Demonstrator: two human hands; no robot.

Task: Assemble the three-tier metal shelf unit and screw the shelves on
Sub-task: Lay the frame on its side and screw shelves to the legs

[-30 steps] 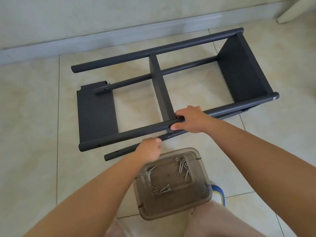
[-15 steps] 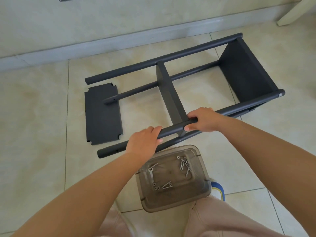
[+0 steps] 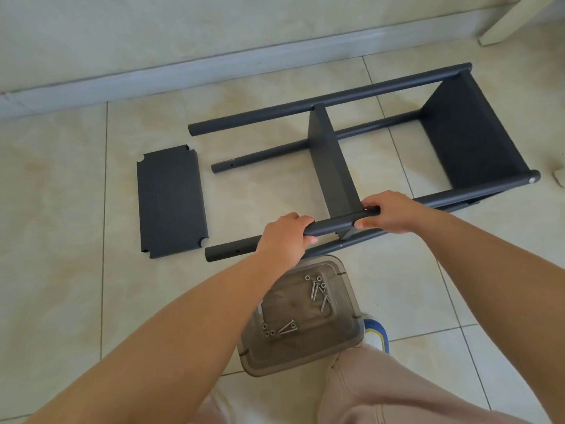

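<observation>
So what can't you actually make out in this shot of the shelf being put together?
All in the head view:
- Near top post: the left hand and right hand grip it and cover parts of it.
- Screws in the plastic tub: too small to count or tell their type.
- Tub's left side: hidden by the left forearm.
- White furniture leg: cut off by the top edge.

You are looking down at a pale tiled floor [image 3: 61,228] running up to a grey skirting board [image 3: 153,78]. The dark frame [image 3: 333,101] is lying on its side on the tiles, with two shelves fixed between its tubes. A loose shelf [image 3: 171,200] is lying flat just left of the tube ends, apart from them. A brown tub [image 3: 345,341] holding screws [image 3: 316,290] is sitting near you, just below the frame.
</observation>
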